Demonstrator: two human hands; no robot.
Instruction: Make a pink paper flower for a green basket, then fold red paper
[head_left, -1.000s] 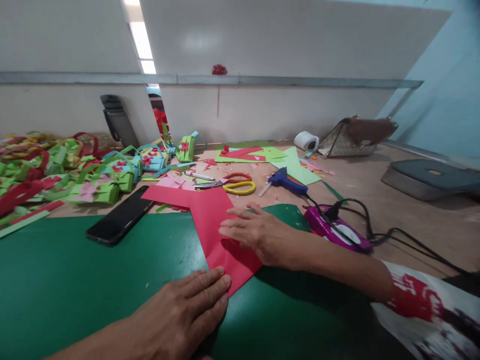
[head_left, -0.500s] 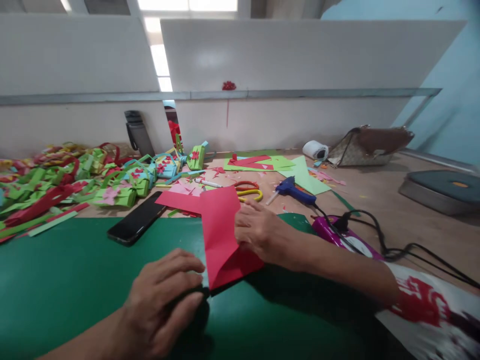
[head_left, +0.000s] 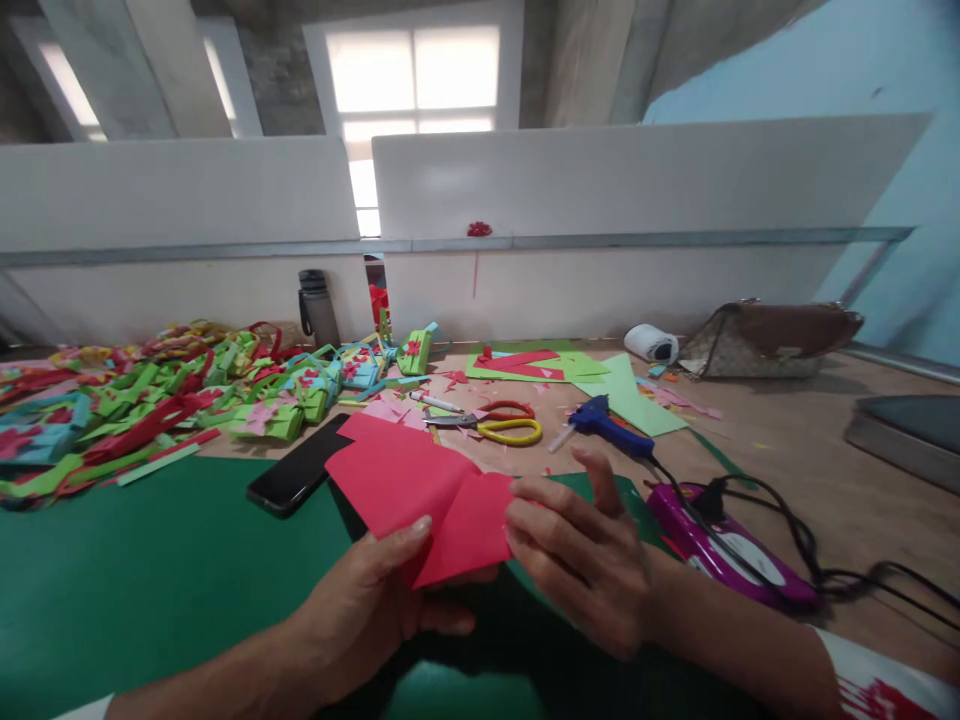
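A folded red paper piece (head_left: 416, 480) is lifted over the green mat (head_left: 187, 560), tilted, with a crease running down its middle. My left hand (head_left: 375, 600) grips its lower edge, thumb on top and fingers underneath. At the paper's right edge is my right hand (head_left: 577, 560), fingertips touching it and index finger or thumb raised; whether it pinches the edge is hard to tell. Just beyond the paper lie scissors (head_left: 510, 428) with yellow and orange handles, and a white pen (head_left: 437, 402).
A black phone (head_left: 300, 468) lies left of the paper. Finished-looking paper bags (head_left: 274, 415) pile up at the left. On the right are a blue glue gun (head_left: 611, 428), a purple power strip (head_left: 727, 550) with black cables, and a handbag (head_left: 765, 340).
My left hand has taken hold of the red paper, which is now raised and turned. My right hand has shifted right to its edge. The view has tilted up, and the scissor blades are uncovered.
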